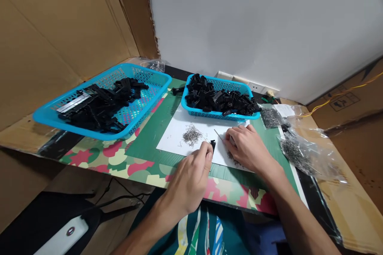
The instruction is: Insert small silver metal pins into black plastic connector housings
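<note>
My left hand [193,175] rests on the white paper sheet [176,133], its fingers pinched on a small black plastic part [212,144]. My right hand [247,147] lies just to the right, fingers closed on a thin metal pin [218,135] whose tip points toward the black part. A small heap of tiny metal springs [192,134] lies on the paper just beyond my left hand. More small metal pieces show under my right hand [235,161].
A blue basket [220,117] of black plastic parts stands behind the paper. A larger blue basket [60,121] with black parts sits at the left. Clear bags of metal pins [299,153] lie at the right. Cardboard walls the left side; a green mat [149,135] covers the table.
</note>
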The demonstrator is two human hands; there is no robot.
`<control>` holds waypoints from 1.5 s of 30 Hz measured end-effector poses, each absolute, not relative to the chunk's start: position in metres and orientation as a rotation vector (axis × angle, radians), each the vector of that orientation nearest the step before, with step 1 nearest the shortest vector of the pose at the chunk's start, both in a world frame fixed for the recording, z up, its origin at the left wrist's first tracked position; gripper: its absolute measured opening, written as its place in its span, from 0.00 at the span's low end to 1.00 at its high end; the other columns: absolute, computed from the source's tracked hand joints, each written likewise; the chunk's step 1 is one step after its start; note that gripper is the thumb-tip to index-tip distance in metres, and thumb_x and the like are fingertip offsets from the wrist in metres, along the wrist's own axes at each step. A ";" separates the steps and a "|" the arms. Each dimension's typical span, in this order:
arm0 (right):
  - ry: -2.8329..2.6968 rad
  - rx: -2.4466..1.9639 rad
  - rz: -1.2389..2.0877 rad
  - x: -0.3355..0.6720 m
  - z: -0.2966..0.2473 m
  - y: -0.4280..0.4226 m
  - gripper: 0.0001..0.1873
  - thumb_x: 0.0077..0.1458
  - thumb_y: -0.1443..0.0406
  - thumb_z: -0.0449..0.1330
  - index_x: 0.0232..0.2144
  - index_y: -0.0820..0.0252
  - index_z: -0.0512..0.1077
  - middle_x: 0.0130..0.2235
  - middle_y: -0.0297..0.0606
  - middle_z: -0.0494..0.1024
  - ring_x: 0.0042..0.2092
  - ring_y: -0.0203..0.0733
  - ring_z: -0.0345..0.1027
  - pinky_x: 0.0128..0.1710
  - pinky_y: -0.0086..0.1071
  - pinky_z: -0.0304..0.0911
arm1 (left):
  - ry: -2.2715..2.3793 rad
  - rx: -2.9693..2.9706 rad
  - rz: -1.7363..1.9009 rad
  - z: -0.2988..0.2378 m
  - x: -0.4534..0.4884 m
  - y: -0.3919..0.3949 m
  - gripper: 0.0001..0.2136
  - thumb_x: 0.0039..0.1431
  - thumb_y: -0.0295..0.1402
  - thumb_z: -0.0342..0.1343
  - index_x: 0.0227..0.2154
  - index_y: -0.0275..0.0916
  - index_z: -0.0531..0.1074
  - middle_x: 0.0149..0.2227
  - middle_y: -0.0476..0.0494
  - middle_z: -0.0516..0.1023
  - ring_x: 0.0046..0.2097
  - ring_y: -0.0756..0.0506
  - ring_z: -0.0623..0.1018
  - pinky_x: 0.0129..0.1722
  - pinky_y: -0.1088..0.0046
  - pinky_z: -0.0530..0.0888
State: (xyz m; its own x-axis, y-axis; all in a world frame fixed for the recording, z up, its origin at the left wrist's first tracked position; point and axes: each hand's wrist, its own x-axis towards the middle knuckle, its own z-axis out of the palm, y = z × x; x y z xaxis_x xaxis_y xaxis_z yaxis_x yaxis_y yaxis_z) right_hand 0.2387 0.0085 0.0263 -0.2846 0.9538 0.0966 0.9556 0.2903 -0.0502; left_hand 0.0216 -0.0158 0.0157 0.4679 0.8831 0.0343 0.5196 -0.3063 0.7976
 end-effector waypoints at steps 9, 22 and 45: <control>-2.584 -1.787 -0.203 0.226 0.026 0.010 0.13 0.71 0.67 0.52 0.34 0.61 0.71 0.33 0.43 0.80 0.35 0.48 0.71 0.42 0.42 0.52 | 1.225 2.098 0.656 0.008 0.025 -0.016 0.07 0.74 0.32 0.41 0.39 0.44 0.62 0.30 0.52 0.70 0.31 0.45 0.74 0.32 0.69 0.64; -1.804 -1.280 0.827 0.252 0.038 0.005 0.11 0.65 0.67 0.60 0.49 0.57 0.74 0.41 0.37 0.82 0.37 0.39 0.75 0.38 0.33 0.69 | 1.251 2.161 0.622 0.000 0.025 -0.015 0.21 0.75 0.34 0.43 0.63 0.38 0.72 0.52 0.36 0.83 0.52 0.38 0.83 0.54 0.58 0.78; -1.635 -1.401 0.970 0.233 0.021 0.008 0.04 0.60 0.65 0.66 0.32 0.59 0.78 0.31 0.38 0.84 0.34 0.43 0.78 0.34 0.33 0.69 | 1.108 2.257 0.572 0.002 0.023 -0.017 0.22 0.78 0.31 0.39 0.68 0.36 0.65 0.55 0.33 0.80 0.57 0.36 0.78 0.56 0.53 0.76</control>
